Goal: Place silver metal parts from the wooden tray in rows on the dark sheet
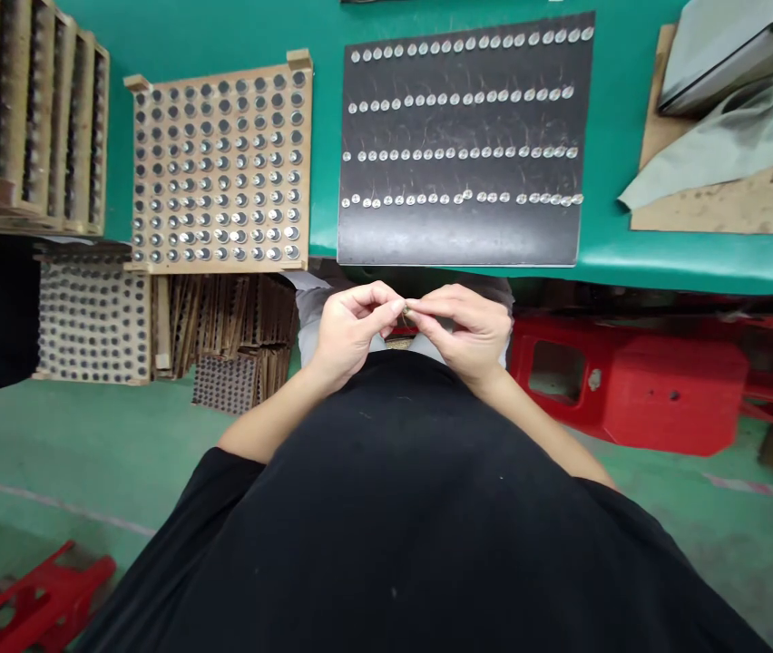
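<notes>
The fingers (385, 316) of the left hand (351, 331) are pinched, thumb to forefinger, on a small part (406, 312), and those of the right hand (469, 331) close on it from the other side. Its details are too small to make out. It is above the person's lap, just off the near edge of the green tabletop (325, 181). Beyond the hands lies a dark board (454, 240) bearing four rows of silvery discs (470, 152). Left of that board, a wooden tray (220, 268) carries many cylindrical pieces (239, 218); stacked wooden racks (12, 100) stand farther left. At right, pale cloth (719, 154) lies on brown cardboard (733, 204). A red stool (679, 390) stands below.
</notes>
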Demonstrator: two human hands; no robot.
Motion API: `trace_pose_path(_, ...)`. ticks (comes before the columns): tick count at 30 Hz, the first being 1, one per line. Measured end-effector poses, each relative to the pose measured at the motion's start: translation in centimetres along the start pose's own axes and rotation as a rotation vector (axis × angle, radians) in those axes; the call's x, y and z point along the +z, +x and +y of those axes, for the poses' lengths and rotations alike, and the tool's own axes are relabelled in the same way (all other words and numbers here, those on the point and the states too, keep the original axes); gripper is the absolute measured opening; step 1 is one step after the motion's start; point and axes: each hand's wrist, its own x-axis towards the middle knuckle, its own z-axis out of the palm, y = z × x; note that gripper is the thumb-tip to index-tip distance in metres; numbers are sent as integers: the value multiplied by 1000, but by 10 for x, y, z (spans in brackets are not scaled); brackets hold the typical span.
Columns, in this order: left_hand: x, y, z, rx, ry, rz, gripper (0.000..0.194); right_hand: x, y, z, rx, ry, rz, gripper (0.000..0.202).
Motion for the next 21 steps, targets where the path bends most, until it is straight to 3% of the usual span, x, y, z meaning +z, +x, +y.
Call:
trace_pose_path(5,2,-1,-3,-23,-23,85,31,1,-7,3,232,222,71,27)
trace_pose_path(9,0,-2,-6,52,72,118,31,-6,-4,-2,310,214,-171,35)
trace_pose_path(11,-1,-3,-7,109,122,92,30,-9,0,-6,285,204,-203,38)
trace_pose_path(14,-3,-4,-7,168,161,32,26,-9,6,-11,244,190,-69,39)
trace_pose_path(18,-3,-5,-7,155,165,4,26,-5,6,-9,289,5,75,43)
trace_pose_path(21,-3,-5,-7,139,143,13,26,-4,3,-7,343,-1,78,49)
